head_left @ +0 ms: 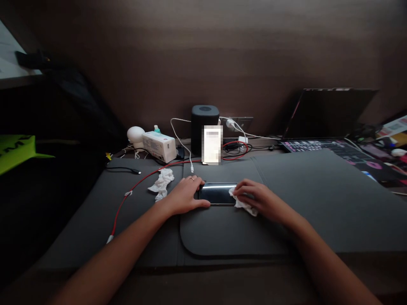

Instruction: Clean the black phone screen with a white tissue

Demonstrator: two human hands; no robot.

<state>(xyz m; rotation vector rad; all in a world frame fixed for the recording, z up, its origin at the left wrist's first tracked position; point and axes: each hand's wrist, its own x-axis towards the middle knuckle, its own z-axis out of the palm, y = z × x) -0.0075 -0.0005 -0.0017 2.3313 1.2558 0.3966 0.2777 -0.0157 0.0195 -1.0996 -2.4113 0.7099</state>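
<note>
A smartphone (pixel 218 194) with a dark screen lies flat and sideways on the grey mat (pixel 318 203). My left hand (pixel 186 195) grips its left end, thumb along the near edge and fingers at the far edge; a ring shows on one finger. At the phone's right end, my right hand (pixel 256 197) pinches a crumpled white tissue (pixel 246 206) against the screen, and part of the tissue hangs over the near corner. Another crumpled tissue (pixel 163 183) rests on the mat just left of my left hand.
Behind the phone stand a dark speaker (pixel 205 112) and a pixelated bright panel (pixel 212 145). A white box (pixel 159 146) and white round object (pixel 135 136) sit to the left. A red cable (pixel 118 212) crosses the mat. An open laptop (pixel 327 114) is at right.
</note>
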